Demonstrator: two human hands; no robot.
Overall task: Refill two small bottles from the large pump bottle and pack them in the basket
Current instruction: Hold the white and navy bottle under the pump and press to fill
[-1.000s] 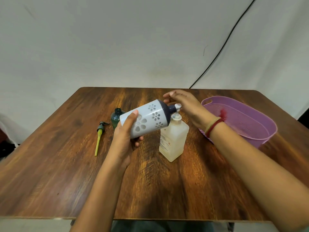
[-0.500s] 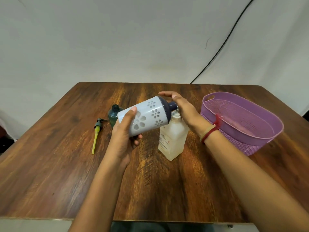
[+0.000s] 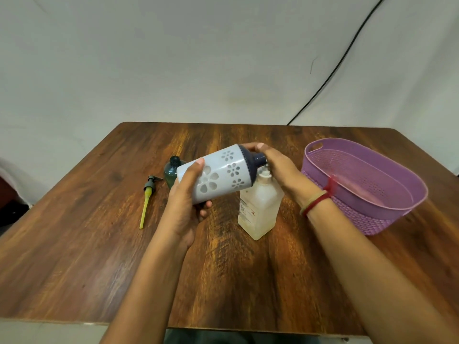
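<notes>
A: How does the dark wooden table (image 3: 104, 256) lie?

B: Its far edge and both far rounded corners show. The near edge runs along the bottom, and the left and right sides are cut off by the frame. The near half is bare wood, crossed only by the two forearms.

A: And the oval lilac plastic basket (image 3: 387, 214)?

B: It stands by the right edge, nothing visible inside, well apart from the bottles. A strip of bare wood lies between it and the clear square small bottle (image 3: 258, 209).

A: The large bottle?

B: The white large pump bottle with flower cut-outs and a dark blue top (image 3: 218, 175) is held off the table and tilted, with its top toward the right, just above the clear bottle's neck. The left hand (image 3: 183, 207) is wrapped tight around its base. The right hand (image 3: 280, 167) is closed about the pump end.

A: Can you see the spout?

B: No, the right hand covers it, so whether it meets the neck cannot be told.

A: What is smaller?

B: A dark green round small bottle (image 3: 171, 170), uncapped, is half hidden behind the white one. A loose pump head with a yellow tube (image 3: 146, 202) lies flat to its left, with bare wood beyond.
</notes>
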